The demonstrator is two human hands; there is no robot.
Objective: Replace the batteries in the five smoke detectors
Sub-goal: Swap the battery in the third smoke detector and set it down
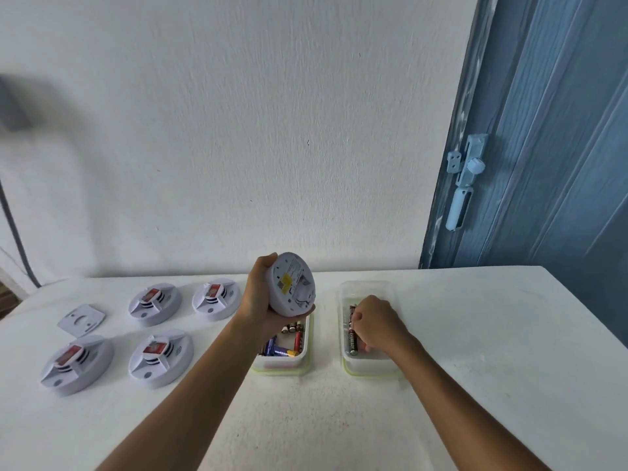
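My left hand [260, 302] grips a round white smoke detector [291, 283], tilted with its labelled back toward me, above a clear tub [304, 358] of mixed batteries [283, 345]. My right hand [377, 322] reaches into a second clear tub [368, 367], its fingers curled on black batteries [351, 338] lying there. Several more white detectors lie on the white table at the left, among them a near-left detector [76, 363], a detector beside it [159, 356] and a far detector [154, 303].
A flat white mounting plate [81, 319] lies at the far left of the table [475, 334]. A white wall stands behind the table. A blue door [543, 147] with a pale latch is at the right.
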